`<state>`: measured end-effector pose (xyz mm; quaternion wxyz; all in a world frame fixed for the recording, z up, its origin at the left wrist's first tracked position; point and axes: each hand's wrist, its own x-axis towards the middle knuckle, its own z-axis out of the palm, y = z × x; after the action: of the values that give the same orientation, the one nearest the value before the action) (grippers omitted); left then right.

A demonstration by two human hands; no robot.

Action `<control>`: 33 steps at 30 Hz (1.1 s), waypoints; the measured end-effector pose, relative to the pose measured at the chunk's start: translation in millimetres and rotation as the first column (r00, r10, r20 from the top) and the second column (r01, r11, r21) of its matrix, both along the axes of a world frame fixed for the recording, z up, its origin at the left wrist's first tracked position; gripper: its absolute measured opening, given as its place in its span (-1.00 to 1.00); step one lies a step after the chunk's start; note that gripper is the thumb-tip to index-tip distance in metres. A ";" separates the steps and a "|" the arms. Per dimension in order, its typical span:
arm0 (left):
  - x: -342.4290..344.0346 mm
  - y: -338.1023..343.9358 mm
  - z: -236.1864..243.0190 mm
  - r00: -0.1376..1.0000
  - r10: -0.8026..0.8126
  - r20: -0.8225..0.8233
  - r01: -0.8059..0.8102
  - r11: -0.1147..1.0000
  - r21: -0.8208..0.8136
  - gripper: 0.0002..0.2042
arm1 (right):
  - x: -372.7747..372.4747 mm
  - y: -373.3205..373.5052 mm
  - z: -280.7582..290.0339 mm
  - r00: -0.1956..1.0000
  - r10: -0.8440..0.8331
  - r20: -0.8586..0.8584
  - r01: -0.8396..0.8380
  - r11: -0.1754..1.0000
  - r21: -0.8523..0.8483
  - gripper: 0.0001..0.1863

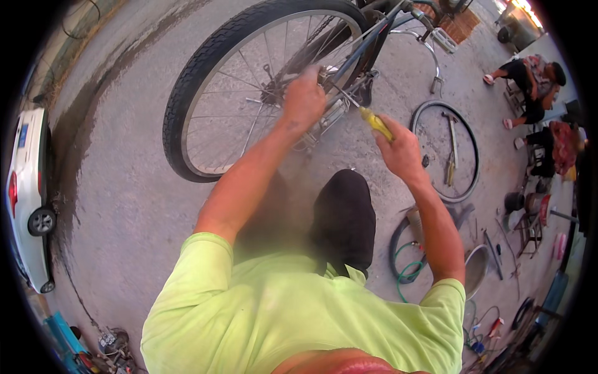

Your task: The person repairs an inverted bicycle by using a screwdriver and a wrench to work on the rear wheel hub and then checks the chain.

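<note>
Yellow-handled screwdriver (375, 123) at the hub of a bicycle wheel (249, 87), gripped in the right hand (400, 151).

Shaft angled up-left toward the axle area beside the blue frame tubes (367, 43); right-hand fingers wrapped tight round the handle. Left hand (303, 100) pressed against the hub, fingers curled, hold unclear behind the spokes. Wheel upright on grey concrete (124, 206), tyre still on. To the right, a loose tyre (446, 151) flat on the ground with hand tools lying inside its ring. Nearer, a green hose coil (408, 271) and a metal bowl (476, 269), contents unreadable. Two seated people (536, 78) far right; white car (28, 199) at left edge.
</note>
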<state>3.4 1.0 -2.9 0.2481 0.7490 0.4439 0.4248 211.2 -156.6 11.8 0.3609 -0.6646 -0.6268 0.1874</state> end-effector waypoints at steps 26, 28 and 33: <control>-47.0 -19.1 22.0 0.920 -0.064 -0.386 -0.031 0.971 -0.235 -0.72 | 2.1 0.5 -19.6 0.968 -0.093 -0.235 0.058 0.987 -0.151 -0.61; -54.5 -19.0 14.8 0.946 -0.097 -0.309 0.009 0.962 -0.273 -0.72 | 2.8 2.6 -16.6 0.956 -0.124 -0.265 0.074 0.979 -0.191 -0.61; -58.9 -25.1 -5.4 0.984 -0.044 -0.173 0.022 0.992 -0.126 -0.70 | -0.1 2.2 -7.4 0.917 -0.120 -0.380 0.013 0.962 -0.273 -0.59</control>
<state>-55.5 -24.2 -8.3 0.2610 0.7738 0.4770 0.3249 211.1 -154.4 4.4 0.3933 -0.6769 -0.4877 0.3863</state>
